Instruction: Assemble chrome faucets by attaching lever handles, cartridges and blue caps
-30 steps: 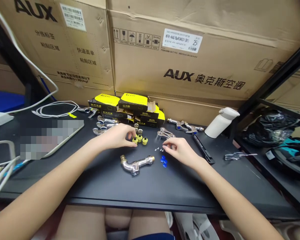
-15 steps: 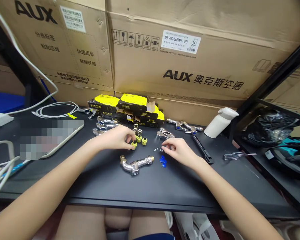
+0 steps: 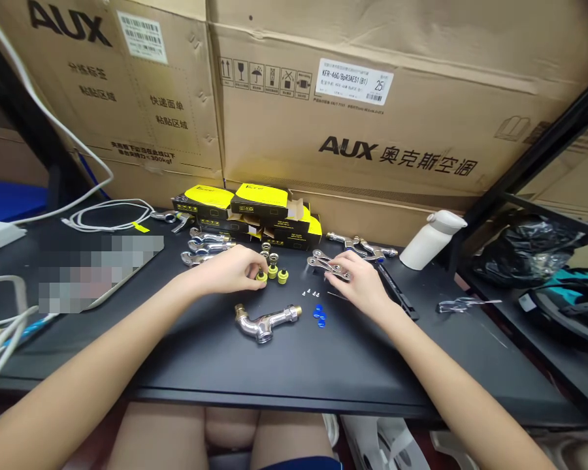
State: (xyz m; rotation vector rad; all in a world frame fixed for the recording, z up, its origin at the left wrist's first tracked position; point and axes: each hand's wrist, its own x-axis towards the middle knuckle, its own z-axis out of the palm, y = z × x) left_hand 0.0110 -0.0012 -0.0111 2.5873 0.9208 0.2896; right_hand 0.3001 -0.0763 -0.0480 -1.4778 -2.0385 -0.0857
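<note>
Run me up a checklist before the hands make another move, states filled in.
1. Left hand has a yellow-and-black fitting between thumb and fingers: ok.
2. Right hand grips a chrome handle: cannot tell; the fingers are at the pair, but contact is unclear.
3. Chrome tap body lies on the table, apart from both hands: ok.
4. Small screws lie together, apart from the blue caps: ok.
5. White bottle stands away from both hands: ok.

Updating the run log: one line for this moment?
left hand: pinching yellow cartridge | right hand: at chrome faucet handles | chrome faucet body: untouched
</note>
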